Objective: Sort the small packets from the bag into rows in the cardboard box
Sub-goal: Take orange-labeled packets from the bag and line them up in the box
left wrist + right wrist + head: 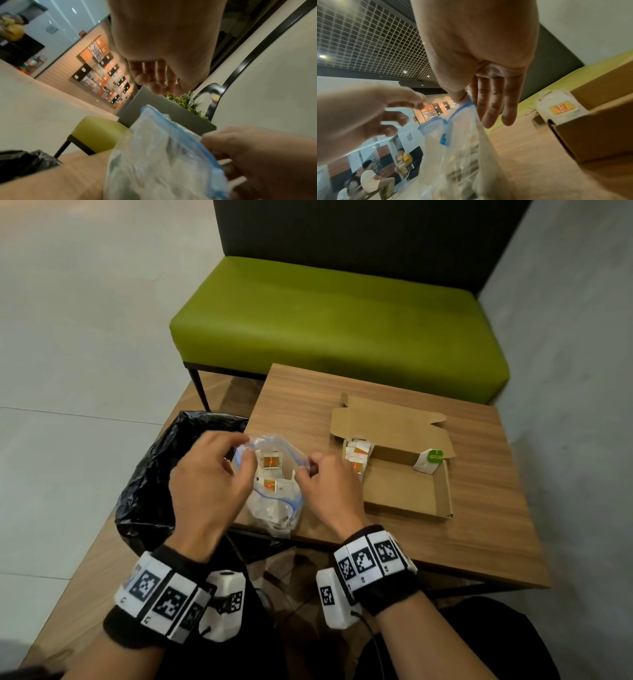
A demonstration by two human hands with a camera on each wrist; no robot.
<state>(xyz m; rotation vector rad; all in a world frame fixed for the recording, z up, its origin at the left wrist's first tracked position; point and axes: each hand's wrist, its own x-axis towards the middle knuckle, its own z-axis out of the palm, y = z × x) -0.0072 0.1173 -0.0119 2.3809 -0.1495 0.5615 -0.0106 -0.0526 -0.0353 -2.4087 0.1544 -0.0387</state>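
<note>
A clear zip bag [274, 501] with a blue seal stands at the table's front left, with orange-labelled packets [271, 462] inside. My right hand [308, 469] pinches the bag's right rim between thumb and forefinger, which the right wrist view shows at the blue seal [465, 104]. My left hand [245, 453] hovers at the bag's left rim with fingers loosely curled; in the right wrist view the left hand [397, 116] is apart from the rim. The open cardboard box [404, 494] lies to the right, with several orange-labelled packets [358, 453] at its left end and a green-labelled packet [430, 460] at its right.
A bin lined with a black bag [164, 474] stands against the wooden table's [479, 525] left side. A green bench [342, 320] sits beyond the table. People [373, 180] sit far off in the right wrist view.
</note>
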